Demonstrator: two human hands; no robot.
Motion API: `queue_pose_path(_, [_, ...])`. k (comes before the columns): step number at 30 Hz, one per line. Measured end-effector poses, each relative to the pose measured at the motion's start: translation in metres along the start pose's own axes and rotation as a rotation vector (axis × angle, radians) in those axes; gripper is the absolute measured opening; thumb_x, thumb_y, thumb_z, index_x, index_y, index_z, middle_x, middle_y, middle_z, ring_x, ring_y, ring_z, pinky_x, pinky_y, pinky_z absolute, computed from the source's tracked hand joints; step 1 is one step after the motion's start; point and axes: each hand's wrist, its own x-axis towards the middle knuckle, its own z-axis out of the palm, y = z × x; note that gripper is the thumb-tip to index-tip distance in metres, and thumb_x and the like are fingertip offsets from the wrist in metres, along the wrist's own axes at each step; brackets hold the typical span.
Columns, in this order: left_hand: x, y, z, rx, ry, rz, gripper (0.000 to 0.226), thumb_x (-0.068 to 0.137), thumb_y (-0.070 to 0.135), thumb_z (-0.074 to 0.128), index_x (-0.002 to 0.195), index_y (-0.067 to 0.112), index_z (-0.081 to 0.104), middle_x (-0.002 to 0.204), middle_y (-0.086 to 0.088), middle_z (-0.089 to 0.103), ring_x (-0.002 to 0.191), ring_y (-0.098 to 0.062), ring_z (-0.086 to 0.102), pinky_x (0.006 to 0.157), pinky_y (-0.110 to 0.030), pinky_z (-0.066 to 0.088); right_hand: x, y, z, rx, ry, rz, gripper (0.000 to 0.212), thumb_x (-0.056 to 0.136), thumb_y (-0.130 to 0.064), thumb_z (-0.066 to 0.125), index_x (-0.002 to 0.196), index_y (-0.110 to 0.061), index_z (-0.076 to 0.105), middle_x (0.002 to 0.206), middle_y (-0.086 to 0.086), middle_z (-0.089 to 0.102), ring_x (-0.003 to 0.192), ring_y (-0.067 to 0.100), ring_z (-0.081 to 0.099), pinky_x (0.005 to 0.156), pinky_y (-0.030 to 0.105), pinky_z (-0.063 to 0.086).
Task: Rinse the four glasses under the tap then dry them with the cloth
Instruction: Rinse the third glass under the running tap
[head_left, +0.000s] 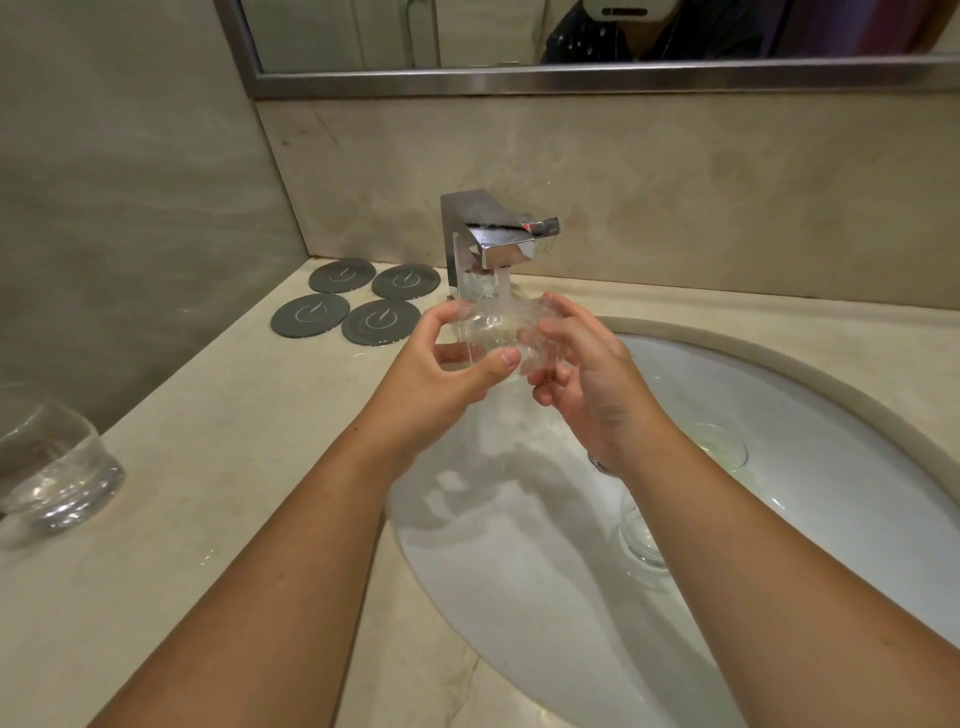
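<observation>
- Clear glass (488, 332), a short tumbler, sits right under the tap (493, 234) spout, in the running stream and above the back of the sink (831, 415).
- The left hand (441, 374) grips the glass from the tap's left, thumb on the near wall and fingers curled over the far side.
- The right hand (587, 374) wraps it from the tap's right, fingers curled round it. Both hands are holding this one glass.
- The two-handed hold probably steadies a slick, wet glass and lets it be turned so water reaches every side.
- Water and blur hide the mouth. The long axis seems tipped over, running roughly from hand to hand, but which way the mouth points cannot be told.
- A second glass (57, 467) stands upright on the pale stone surface (234, 467), well to the tap's left and nearer the viewer.
- Two more glasses (644, 535) seem to lie in the sink, to the tap's right and nearer. They are faint and partly hidden by the right forearm.
- Four dark round coasters (358, 301) lie in two rows just left of the tap, likely places for finished glasses.
- No cloth is in view. This looks like the rinsing stage, with drying not yet begun.
</observation>
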Motion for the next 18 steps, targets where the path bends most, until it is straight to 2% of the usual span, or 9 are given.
queue_pose_path(3, [-0.0003,-0.0008,0.0000,0.057,-0.036,0.031,0.080,0.081,0.031,0.095,0.144,0.047,0.048,0.137,0.005,0.063,0.122,-0.007,0.069,0.096,-0.025,0.059,0.0026,0.0026,-0.0005,0.004,0.002,0.011,0.049,0.097,-0.020,0.072,0.145,-0.016,0.060,0.106,0.010,0.068,0.056,0.017,0.054,0.048,0.028,0.041])
queue_pose_path(5, [0.0003,-0.0011,-0.0010,0.063,-0.022,0.049,0.075,0.084,0.021,0.093,0.140,0.048,0.051,0.137,0.004,0.064,0.116,-0.014,0.074,0.093,-0.024,0.059,0.0025,0.0039,-0.0008,-0.007,-0.007,0.018,0.047,0.098,-0.024,0.072,0.142,-0.013,0.061,0.105,0.008,0.068,0.056,0.016,0.054,0.047,0.027,0.041])
queue_pose_path(8, [0.0004,-0.0003,-0.0019,0.052,0.029,0.055,0.065,0.080,0.032,0.094,0.132,0.047,0.059,0.129,0.000,0.071,0.113,-0.011,0.075,0.103,-0.039,0.060,-0.0013,0.0020,0.0002,-0.027,-0.036,0.047,0.040,0.099,-0.037,0.072,0.133,-0.017,0.069,0.103,0.005,0.070,0.059,0.016,0.056,0.050,0.027,0.040])
queue_pose_path(10, [0.0007,0.0001,-0.0014,0.057,0.034,0.048,0.061,0.078,0.039,0.093,0.130,0.045,0.062,0.124,0.002,0.075,0.114,-0.008,0.073,0.103,-0.043,0.060,-0.0029,0.0000,0.0003,-0.033,-0.052,0.069,0.033,0.099,-0.042,0.070,0.124,-0.021,0.073,0.099,0.004,0.070,0.063,0.016,0.058,0.052,0.029,0.039])
queue_pose_path(12, [0.0006,0.0009,0.0001,0.041,0.031,0.041,0.056,0.085,0.034,0.092,0.132,0.038,0.063,0.119,0.002,0.078,0.110,-0.007,0.075,0.100,-0.042,0.062,-0.0027,-0.0008,0.0003,-0.038,-0.064,0.078,0.028,0.100,-0.038,0.068,0.124,-0.024,0.072,0.099,0.003,0.069,0.064,0.015,0.059,0.053,0.030,0.038])
queue_pose_path(15, [0.0028,-0.0019,0.0012,0.012,0.027,0.014,0.054,0.089,0.033,0.088,0.136,0.032,0.062,0.118,-0.003,0.078,0.111,-0.012,0.075,0.092,-0.035,0.063,0.0005,0.0013,0.0000,-0.037,-0.044,0.060,0.045,0.097,-0.028,0.071,0.141,-0.023,0.063,0.100,0.005,0.067,0.062,0.016,0.056,0.050,0.029,0.038])
queue_pose_path(18, [0.0044,-0.0045,0.0008,-0.022,-0.011,-0.019,0.069,0.079,0.047,0.092,0.139,0.034,0.059,0.119,-0.005,0.079,0.114,-0.015,0.075,0.092,-0.033,0.061,0.0010,0.0031,-0.0006,-0.029,-0.038,0.030,0.048,0.097,-0.026,0.072,0.142,-0.013,0.062,0.095,0.007,0.066,0.058,0.016,0.053,0.049,0.028,0.040])
